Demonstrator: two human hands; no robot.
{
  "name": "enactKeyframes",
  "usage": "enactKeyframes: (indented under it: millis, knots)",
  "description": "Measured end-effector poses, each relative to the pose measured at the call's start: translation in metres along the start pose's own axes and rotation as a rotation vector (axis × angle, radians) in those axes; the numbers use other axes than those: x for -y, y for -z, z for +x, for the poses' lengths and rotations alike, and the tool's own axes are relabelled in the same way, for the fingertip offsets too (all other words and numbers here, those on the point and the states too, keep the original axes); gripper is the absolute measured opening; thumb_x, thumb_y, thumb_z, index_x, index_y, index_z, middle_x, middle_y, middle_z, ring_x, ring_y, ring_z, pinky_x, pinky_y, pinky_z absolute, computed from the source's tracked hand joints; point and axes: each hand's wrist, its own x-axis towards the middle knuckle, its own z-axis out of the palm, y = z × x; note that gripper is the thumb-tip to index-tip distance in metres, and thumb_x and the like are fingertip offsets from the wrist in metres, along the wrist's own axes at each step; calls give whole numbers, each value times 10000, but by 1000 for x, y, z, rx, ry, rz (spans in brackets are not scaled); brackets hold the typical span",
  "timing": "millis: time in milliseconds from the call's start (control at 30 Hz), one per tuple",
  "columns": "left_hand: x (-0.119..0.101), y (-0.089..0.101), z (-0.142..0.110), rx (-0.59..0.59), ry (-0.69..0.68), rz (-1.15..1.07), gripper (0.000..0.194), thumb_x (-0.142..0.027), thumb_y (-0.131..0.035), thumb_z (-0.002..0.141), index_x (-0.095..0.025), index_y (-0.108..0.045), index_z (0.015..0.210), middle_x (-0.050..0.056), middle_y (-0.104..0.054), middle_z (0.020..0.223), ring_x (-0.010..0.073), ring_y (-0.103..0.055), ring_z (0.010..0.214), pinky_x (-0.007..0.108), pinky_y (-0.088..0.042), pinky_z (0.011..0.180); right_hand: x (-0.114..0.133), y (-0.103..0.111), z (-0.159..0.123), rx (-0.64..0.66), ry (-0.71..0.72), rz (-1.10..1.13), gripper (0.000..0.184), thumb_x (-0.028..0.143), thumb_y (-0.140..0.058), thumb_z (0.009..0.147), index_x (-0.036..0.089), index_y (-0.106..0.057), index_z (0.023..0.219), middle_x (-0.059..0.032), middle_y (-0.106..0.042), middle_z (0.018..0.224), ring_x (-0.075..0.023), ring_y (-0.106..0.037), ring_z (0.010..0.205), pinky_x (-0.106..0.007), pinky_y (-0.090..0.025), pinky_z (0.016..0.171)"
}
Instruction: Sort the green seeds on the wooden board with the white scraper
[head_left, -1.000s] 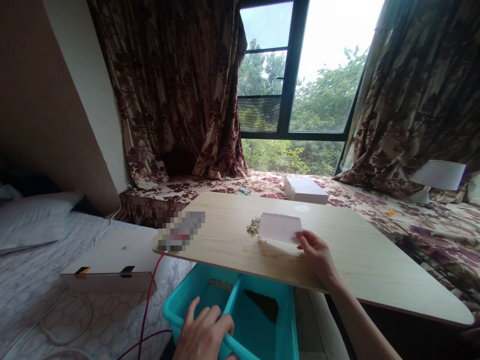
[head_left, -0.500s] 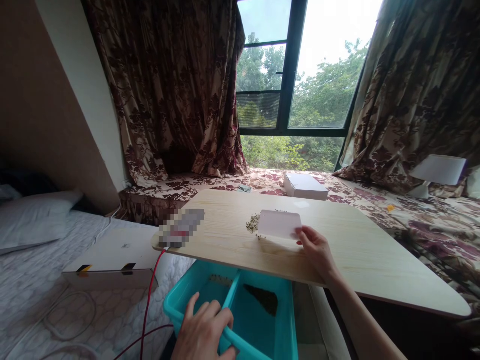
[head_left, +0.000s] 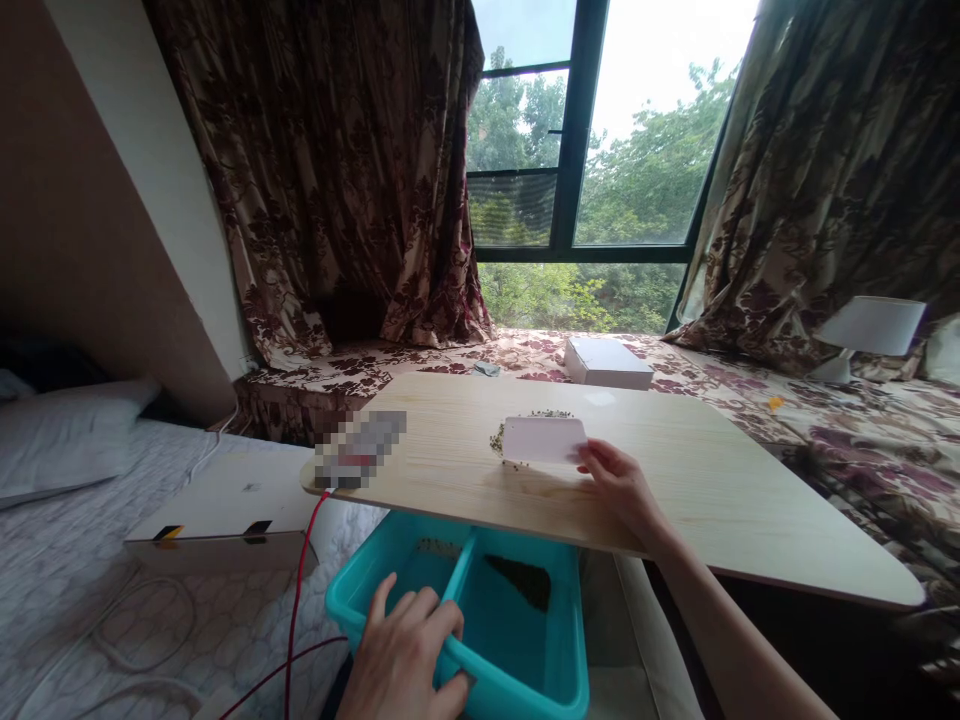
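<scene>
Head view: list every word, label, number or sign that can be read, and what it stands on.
None can be read.
Card, held by the right hand: blank white.
Blurred patch on the table: unreadable.
Flat box: yellow-and-black stripes and a small mark, too small to read.
White box: no print shows.
Teal bin, under the left hand: no label.

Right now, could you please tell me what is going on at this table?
A person is working at a wooden table by the window. The right hand holds a white card flat on the tabletop, right beside a small heap of seeds. The left hand grips the near rim of a teal bin sitting below the table's front edge. The bin has two compartments, and the right one holds a dark pile of what looks like the same seeds.
</scene>
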Motion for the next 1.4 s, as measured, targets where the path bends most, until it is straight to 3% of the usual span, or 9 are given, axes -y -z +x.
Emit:
enactKeyframes:
  millis: [200,500,833,1100,1400]
  knots:
    - [0,1,0,10,-7,12,157,-137,-488,678,-242,-541,781,-26,-573,814,204,-577,870,557,-156,1049,3,0,-1,14,0,5,279,449,-631,717,183,-672,791,-54,-714,799,-183,-651,702,-324,-560,663]
    - [2,-1,0,-31,-1,-24,132,-146,-497,699,-247,-517,782,-35,-563,803,196,-582,856,552,-164,1050,5,12,-7,-213,-73,-65,321,463,-604,720,161,-667,811,-63,-705,758,-172,-628,638,-297,-545,567]
    - [3,-3,1,-46,-2,-38,121,-151,-512,699,-244,-519,776,-38,-566,798,196,-586,851,564,-156,1048,10,18,-16,-141,-111,-60,348,499,-623,702,169,-673,800,-59,-703,737,-160,-610,595,-290,-536,544]
    - [3,-3,1,-47,-2,-43,124,-151,-505,695,-245,-520,774,-38,-566,796,191,-586,847,551,-151,1054,7,13,-12,-95,-109,-43,336,495,-635,704,170,-679,780,-51,-684,760,-166,-618,676,-277,-558,584]
    - [4,-4,1,-61,25,-72,122,-153,-520,688,-253,-531,758,-44,-564,786,184,-576,839,529,-147,1074,21,21,-35,-16,-149,-50,379,545,-665,668,175,-694,740,-38,-689,694,-153,-612,601,-251,-543,536]
